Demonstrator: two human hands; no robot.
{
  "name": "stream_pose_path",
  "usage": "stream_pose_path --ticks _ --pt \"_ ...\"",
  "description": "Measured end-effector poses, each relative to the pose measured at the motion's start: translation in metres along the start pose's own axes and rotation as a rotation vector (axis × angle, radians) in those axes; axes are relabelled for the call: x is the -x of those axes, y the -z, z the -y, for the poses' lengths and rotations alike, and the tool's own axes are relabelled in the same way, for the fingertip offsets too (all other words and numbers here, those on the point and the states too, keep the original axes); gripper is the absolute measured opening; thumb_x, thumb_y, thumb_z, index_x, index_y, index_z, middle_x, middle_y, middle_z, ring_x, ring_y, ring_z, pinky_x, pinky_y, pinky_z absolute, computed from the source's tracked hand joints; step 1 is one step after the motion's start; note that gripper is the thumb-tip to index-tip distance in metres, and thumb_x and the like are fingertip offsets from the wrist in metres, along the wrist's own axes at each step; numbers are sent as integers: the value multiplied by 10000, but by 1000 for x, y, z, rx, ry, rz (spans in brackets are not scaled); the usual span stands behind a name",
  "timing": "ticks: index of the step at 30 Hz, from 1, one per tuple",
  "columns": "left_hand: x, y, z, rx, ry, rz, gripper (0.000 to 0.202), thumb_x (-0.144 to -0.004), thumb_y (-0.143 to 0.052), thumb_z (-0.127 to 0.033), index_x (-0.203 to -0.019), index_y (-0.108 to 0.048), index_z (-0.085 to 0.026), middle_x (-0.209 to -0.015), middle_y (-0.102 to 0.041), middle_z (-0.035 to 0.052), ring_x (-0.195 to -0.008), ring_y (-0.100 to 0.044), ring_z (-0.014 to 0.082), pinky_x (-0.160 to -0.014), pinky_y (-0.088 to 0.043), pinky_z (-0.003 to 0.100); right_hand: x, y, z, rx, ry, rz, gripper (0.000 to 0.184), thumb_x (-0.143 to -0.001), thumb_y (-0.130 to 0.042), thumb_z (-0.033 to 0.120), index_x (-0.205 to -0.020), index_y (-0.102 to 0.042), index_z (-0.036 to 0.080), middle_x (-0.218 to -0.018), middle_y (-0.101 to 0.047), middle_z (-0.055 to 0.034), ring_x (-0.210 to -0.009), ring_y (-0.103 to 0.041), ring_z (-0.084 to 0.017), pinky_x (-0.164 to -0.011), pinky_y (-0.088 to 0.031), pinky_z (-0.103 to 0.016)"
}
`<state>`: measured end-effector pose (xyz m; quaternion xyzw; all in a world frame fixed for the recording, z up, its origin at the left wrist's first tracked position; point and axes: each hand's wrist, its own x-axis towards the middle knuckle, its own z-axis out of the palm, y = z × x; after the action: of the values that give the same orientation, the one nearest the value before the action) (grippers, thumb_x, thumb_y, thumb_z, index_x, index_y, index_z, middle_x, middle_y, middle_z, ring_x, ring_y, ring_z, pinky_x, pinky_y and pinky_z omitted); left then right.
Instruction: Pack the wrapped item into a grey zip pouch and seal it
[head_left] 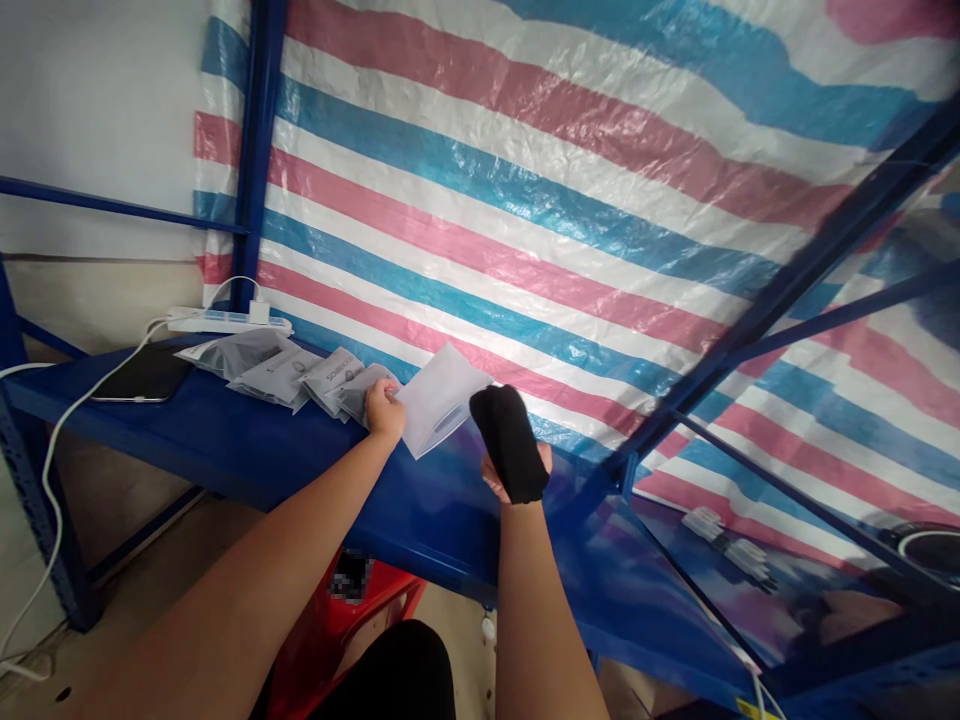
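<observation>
Socks, or one folded black sock [510, 442], sit in the right hand [517, 470], over the front part of the blue shelf [225, 440]. The fingers are closed around it from below, so the soft cloth stands up above the palm; it looks dark, thick and a little rounded at the top. Just beside it, the left hand [385, 408] pinches the corner of a pale plastic bag [439, 398] between thumb and fingers. The bag is lifted and tilted toward the sock, I think to keep its mouth reachable. Behind the left hand, several grey packets [300, 375] lie in an overlapping row on the shelf. Further left there is a dark phone [142, 378] with a white cable [52, 440], and a white power strip [225, 320] against the striped tarp [570, 180].
</observation>
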<state>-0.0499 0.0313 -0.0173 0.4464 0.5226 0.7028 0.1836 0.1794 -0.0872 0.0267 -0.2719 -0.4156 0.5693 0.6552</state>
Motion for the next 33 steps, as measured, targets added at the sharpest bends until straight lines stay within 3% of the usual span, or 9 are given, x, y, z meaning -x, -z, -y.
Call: stream_pose_path --ticks 3,8,11,13,16,19,24,28,33 --pt "4 4 -6 -85 -76 36 317 -768 -447 45 -873 -606 -209 -987 -647 89 -1009 -611 252 -941 -487 410 0 0 3 -177 4 27 313 -690 -535 528 -773 -625 240 -628 -597 -4 -433 -441 -123 -377 -373 -235" --pt "22 13 -28 -231 -389 100 308 -803 -538 -7 -989 -640 -231 -1145 -642 109 -1143 -563 322 -987 -430 496 -10 -7 -3 -136 14 -259 260 -682 -605 462 -814 -614 238 -710 -664 -15 -627 -633 -197 -497 -518 -302" --pt "32 16 -40 -160 -586 241 215 -868 -574 -106 -1022 -647 -237 -1182 -653 96 -1163 -573 298 -1002 -441 465 -18 -16 -16 -10 5 -301 279 -687 -649 421 -883 -635 223 -750 -691 -14 -643 -651 -197 -515 -535 -300" --pt "36 16 -45 -36 -622 374 183 -945 -513 -181 -1055 -651 -231 -1125 -682 84 -1095 -618 249 -952 -492 399 -23 -24 -27 94 8 -255 327 -686 -694 388 -966 -652 224 -806 -710 -9 -686 -667 -193 -527 -536 -278" --pt "39 15 -49 92 -534 534 275 -1010 -420 -260 -1135 -661 -220 -1134 -715 76 -1056 -663 215 -908 -526 340 -25 -36 -41 223 62 -194 466 -654 -785 312 -1097 -653 256 -961 -734 4 -828 -694 -190 -613 -563 -261" --pt "42 15 -53 104 -366 602 319 -1006 -447 -329 -1204 -668 -213 -1156 -734 78 -1079 -682 234 -945 -521 342 -23 -44 -48 319 91 -126 543 -653 -839 311 -1162 -658 258 -1095 -732 -15 -957 -697 -203 -741 -590 -290" --pt "47 16 -57 147 -224 630 416 -894 -648 -453 -1235 -661 -216 -1080 -750 76 -999 -709 265 -849 -562 350 -18 -55 -51 456 149 -37 584 -672 -847 341 -1219 -676 230 -1176 -721 -46 -1081 -675 -238 -907 -581 -360" --pt "47 12 -55 245 -114 591 464 -777 -788 -400 -1181 -687 -195 -1074 -751 99 -987 -713 282 -841 -581 376 -15 -60 -54 533 183 28 560 -687 -838 340 -1211 -677 224 -1222 -702 -55 -1165 -643 -250 -1016 -535 -397" --pt "45 9 -56 376 81 672 388 -787 -767 -337 -1140 -709 -187 -1079 -758 95 -1003 -716 275 -868 -589 395 -13 -59 -56 467 101 -65 809 -635 -874 272 -1359 -514 280 -1240 -686 -41 -1122 -670 -225 -946 -571 -361"
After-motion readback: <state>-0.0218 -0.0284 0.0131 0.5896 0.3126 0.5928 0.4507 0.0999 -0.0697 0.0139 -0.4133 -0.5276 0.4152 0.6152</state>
